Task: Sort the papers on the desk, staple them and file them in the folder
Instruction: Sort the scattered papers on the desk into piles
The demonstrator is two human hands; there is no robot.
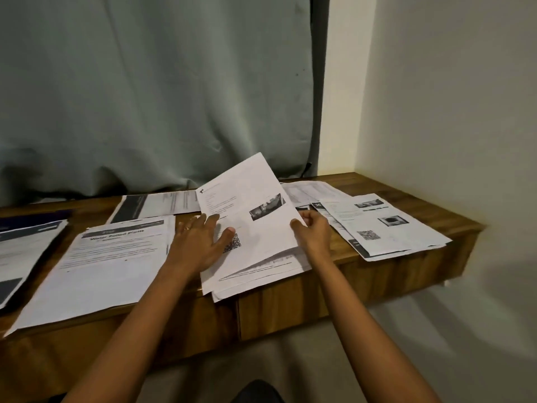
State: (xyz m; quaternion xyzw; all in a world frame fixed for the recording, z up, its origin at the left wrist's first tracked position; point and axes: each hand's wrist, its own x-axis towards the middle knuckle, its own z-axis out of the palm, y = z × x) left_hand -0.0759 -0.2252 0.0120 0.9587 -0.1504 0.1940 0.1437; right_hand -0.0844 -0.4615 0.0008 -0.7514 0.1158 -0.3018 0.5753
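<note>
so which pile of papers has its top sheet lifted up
The middle pile: the right hand pinches its top sheet and tilts it up while the left hand rests on the pile. The other piles lie flat.

Left hand point(200, 242) presses the paper stack point(255, 257); right hand point(312, 234) apparently pinches its lifted top sheet point(247, 199)
</note>
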